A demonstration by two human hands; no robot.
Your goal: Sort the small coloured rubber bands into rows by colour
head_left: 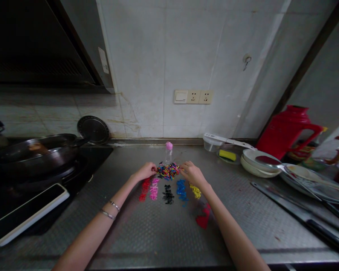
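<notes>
A mixed pile of small coloured rubber bands [168,171] lies mid-counter between my hands. At its left edge, the fingers of my left hand [147,171] are pinched together; what they hold is too small to make out. My right hand [191,172] has its fingers curled in at the right edge, their tips partly hidden. Nearer me lie sorted groups: red bands [144,189], pink bands [154,189], black bands [168,194], blue bands [182,191] and yellow bands [196,191]. Behind the pile stands a small clear bottle [168,155] with a pink cap.
A red flat piece [202,220] lies beside my right forearm. On the left are a pan [53,154] on the cooktop and a phone-like slab [31,216]. To the right are a sponge [227,155], stacked bowls [258,169], a long knife [288,207] and a red thermos jug [285,130].
</notes>
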